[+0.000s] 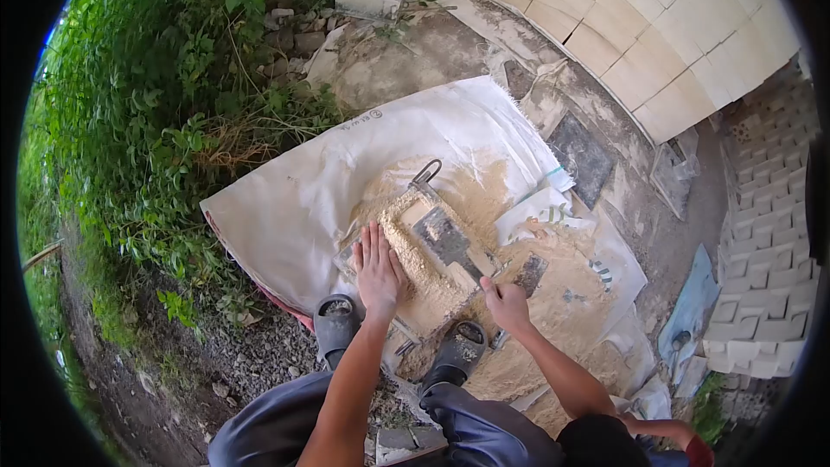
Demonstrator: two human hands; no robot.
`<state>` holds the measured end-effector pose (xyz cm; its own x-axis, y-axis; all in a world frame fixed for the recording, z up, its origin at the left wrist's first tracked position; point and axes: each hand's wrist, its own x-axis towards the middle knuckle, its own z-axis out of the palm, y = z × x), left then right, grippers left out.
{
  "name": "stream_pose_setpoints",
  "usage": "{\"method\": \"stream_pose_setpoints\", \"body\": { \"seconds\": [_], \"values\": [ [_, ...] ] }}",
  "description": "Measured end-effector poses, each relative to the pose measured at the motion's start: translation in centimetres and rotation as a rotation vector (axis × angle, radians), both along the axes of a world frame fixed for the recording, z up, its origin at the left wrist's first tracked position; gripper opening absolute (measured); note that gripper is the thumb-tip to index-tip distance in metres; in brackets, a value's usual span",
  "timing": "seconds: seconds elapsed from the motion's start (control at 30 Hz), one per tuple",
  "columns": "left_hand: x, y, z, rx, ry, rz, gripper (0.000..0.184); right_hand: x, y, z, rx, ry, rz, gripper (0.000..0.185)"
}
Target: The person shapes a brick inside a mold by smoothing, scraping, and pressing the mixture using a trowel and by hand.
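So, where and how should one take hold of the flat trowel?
Probably by its narrow handle, from the person's near right side: the broad blade lies farther away, while the handle slants toward the right hand, which grips its end.

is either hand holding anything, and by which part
The right hand grips a trowel by its handle; the left hand, fingers outstretched, grips nothing.

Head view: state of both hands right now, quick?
Left hand: open, fingers extended, by the pale powder; no tool visible in it.
Right hand: closed, holding the flat-bladed trowel by its handle.
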<state>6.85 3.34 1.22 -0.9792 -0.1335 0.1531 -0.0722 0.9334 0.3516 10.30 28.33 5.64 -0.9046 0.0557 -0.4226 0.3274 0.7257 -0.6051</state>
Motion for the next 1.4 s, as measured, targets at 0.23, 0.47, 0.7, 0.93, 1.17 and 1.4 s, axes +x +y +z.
{"method": "stream_pose_setpoints", "body": {
  "seconds": [0.23,0.47,0.7,0.93,1.17,1.4],
  "values": [
    [-0.1,0.2,0.1,-0.033,0.026,-0.019,0.05,0.9,0.3,-3.3,0.055,-0.058,-0.022,0.065],
    [0.0,0.2,0.2,0.011,0.0,0.0,0.05,1.9,1.0,-1.1,-0.173,0.071,-0.091,0.067],
    [0.0,0.2,0.2,-0.008,-0.023,0.0,0.049,1.6,1.8,-3.4,0.022,-0.062,-0.005,0.07],
    [0.0,0.4,0.0,-0.011,0.005,-0.006,0.048,2.3,3.0,-0.7,-0.138,0.057,-0.08,0.072],
    [0.1,0.6,-0.2,0.032,0.017,-0.008,0.05,2.0,5.8,-0.9,0.038,-0.089,-0.004,0.07],
    [0.0,0.6,0.2,0.027,0.023,0.004,0.049,3.8,7.2,-3.9,-0.073,-0.094,-0.099,0.07]
  ]
}}
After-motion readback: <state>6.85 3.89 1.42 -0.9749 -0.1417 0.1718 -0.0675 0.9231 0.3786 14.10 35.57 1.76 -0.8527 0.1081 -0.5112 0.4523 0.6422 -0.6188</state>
